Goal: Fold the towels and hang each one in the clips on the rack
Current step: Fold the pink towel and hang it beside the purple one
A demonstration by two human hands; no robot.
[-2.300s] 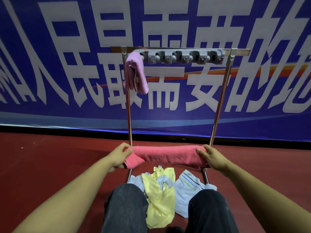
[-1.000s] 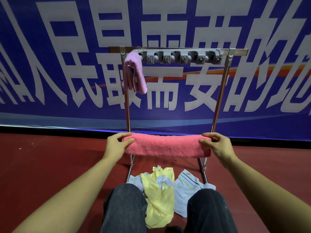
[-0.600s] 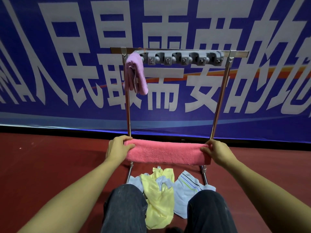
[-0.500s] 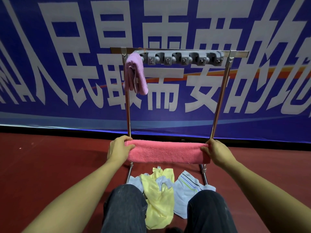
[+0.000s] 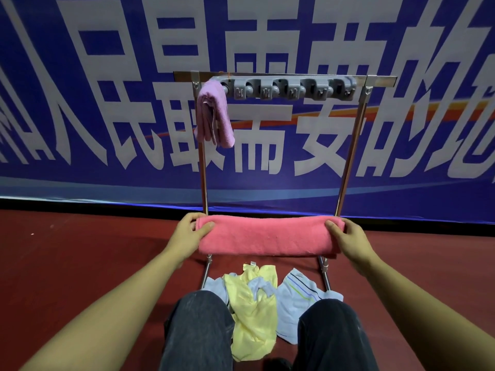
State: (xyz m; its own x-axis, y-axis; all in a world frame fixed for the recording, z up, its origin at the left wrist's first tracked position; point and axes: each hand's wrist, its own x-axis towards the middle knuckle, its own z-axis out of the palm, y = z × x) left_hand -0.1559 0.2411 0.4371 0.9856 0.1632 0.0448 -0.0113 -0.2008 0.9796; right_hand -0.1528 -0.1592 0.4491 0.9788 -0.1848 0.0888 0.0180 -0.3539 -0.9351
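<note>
I hold a pink towel (image 5: pixel 267 235) stretched flat as a long folded band in front of the rack's lower legs. My left hand (image 5: pixel 187 232) grips its left end, thumb on top. My right hand (image 5: pixel 348 236) grips its right end the same way. The metal rack (image 5: pixel 351 145) stands ahead, with a grey bar of clips (image 5: pixel 289 88) along its top rail. A folded lilac towel (image 5: pixel 214 113) hangs from the leftmost clip. A yellow towel (image 5: pixel 254 311) and a white striped towel (image 5: pixel 297 293) lie crumpled on the floor between my knees.
The floor (image 5: pixel 80 263) is dark red. A blue banner (image 5: pixel 107 103) with large white characters covers the wall right behind the rack. My knees in dark trousers (image 5: pixel 198 330) fill the bottom centre. A pale blue cloth (image 5: pixel 214 286) peeks out beside the yellow towel.
Both hands raised the pink towel, dipped it slightly, and now hold it a little higher again. The towel stays stretched between them; the rack and floor towels are unchanged.
</note>
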